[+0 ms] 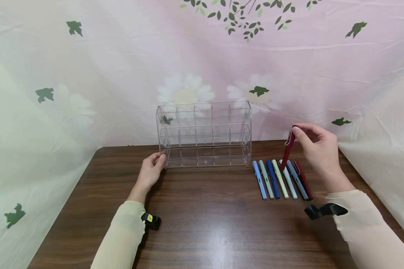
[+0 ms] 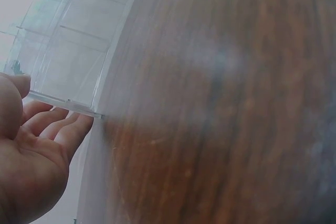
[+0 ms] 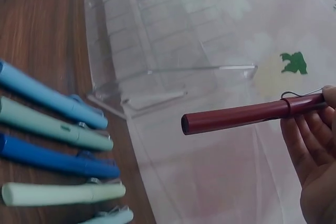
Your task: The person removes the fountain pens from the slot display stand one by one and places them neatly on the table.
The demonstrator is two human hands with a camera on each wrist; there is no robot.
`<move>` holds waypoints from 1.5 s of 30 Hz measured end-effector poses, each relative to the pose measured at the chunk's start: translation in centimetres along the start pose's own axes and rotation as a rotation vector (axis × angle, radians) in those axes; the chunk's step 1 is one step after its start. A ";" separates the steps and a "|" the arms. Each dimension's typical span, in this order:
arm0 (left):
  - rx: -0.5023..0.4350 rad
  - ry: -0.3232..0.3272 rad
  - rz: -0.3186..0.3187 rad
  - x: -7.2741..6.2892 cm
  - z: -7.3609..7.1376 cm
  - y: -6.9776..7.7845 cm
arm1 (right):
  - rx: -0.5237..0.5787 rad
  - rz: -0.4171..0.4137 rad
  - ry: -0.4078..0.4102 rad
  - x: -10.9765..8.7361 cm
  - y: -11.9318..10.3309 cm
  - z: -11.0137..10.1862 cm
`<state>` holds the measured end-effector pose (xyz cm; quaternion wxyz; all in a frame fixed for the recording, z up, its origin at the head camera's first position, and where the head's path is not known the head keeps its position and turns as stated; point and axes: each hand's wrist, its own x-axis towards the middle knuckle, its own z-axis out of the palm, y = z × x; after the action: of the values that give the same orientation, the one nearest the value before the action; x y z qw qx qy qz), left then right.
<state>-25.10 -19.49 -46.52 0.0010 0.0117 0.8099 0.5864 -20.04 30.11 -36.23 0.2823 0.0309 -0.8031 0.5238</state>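
Note:
A dark red pen (image 1: 288,147) with a wire clip hangs tilted from my right hand (image 1: 321,147), pinched near its capped end. In the right wrist view the lower end of that pen (image 3: 231,117) points away from the fingers. Below it, a row of several capped pens lies on the table, among them a light blue pen (image 1: 259,180), a dark blue pen (image 1: 273,179) and another dark red pen (image 1: 304,180). My left hand (image 1: 150,172) grips the lower left side of a clear acrylic organizer (image 1: 205,161), thumb and fingers on either side of its edge (image 2: 65,100).
The organizer has three stepped tiers with dividers and stands at the back of the brown wooden table (image 1: 202,216). A printed fabric backdrop (image 1: 128,74) rises behind the table and along both sides.

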 end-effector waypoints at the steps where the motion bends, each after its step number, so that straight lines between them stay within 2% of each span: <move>1: 0.002 0.003 -0.002 0.0 0.0 0.0 | -0.007 0.006 -0.004 0.0 0.2 -0.2; 13: -0.001 0.002 -0.009 -0.1 0.1 0.2 | -0.098 0.096 0.014 -1.3 3.2 -3.7; 18: -0.016 0.007 -0.008 -0.1 0.0 0.3 | -0.147 0.102 -0.008 -1.6 4.5 -5.1; 23: 0.003 0.006 -0.007 -0.1 0.0 0.2 | -0.231 0.152 -0.051 -2.2 6.1 -6.5; 25: 0.013 0.008 -0.009 -0.1 0.0 0.2 | -0.244 0.217 -0.087 -2.5 6.7 -6.9; 30: 0.036 0.008 -0.011 -0.2 -0.1 0.3 | -0.317 0.298 -0.200 -3.0 8.5 -7.2; 37: 0.014 0.003 -0.015 -0.2 -0.1 0.5 | -0.457 0.253 -0.252 -3.0 11.0 -7.5; 45: 0.023 0.005 -0.010 -0.1 -0.1 0.3 | -0.480 0.296 -0.297 -2.8 12.6 -7.3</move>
<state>-24.95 -19.47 -46.26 0.0018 0.0063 0.8167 0.5771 -18.99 41.38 -45.78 0.0820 -0.0774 -0.9320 0.3445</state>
